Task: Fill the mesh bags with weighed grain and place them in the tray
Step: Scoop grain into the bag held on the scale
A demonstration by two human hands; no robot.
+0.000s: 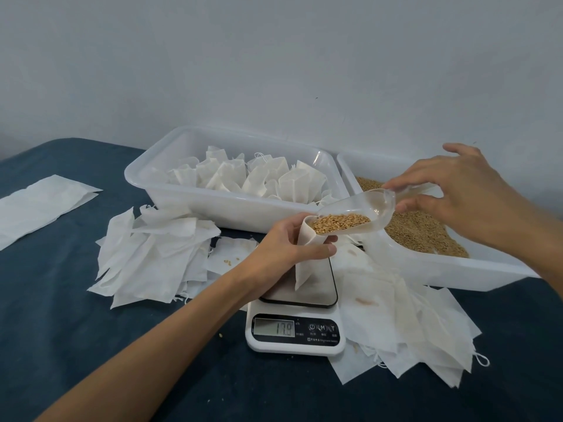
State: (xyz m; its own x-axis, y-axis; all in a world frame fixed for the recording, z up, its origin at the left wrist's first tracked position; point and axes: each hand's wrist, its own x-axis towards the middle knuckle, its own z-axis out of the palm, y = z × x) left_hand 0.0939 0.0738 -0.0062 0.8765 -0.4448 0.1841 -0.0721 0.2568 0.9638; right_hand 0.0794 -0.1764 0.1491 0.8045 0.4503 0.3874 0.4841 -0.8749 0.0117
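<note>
My left hand (288, 243) grips a white mesh bag (307, 260) upright over the steel platform of a white kitchen scale (297, 333). The scale's display reads 17.8. My right hand (457, 190) pinches the handle of a clear plastic scoop (359, 214). Golden grain lies in the scoop, and its lip rests in the bag's open mouth. A white tray (195, 190) at the back holds several filled bags. A second white tray (451, 272) on the right holds loose grain (423, 233).
Empty mesh bags lie in a pile (152, 257) left of the scale and in another pile (405, 327) to its right. A flat white sheet (39, 205) lies at the far left. A dark blue cloth (91, 345) covers the table.
</note>
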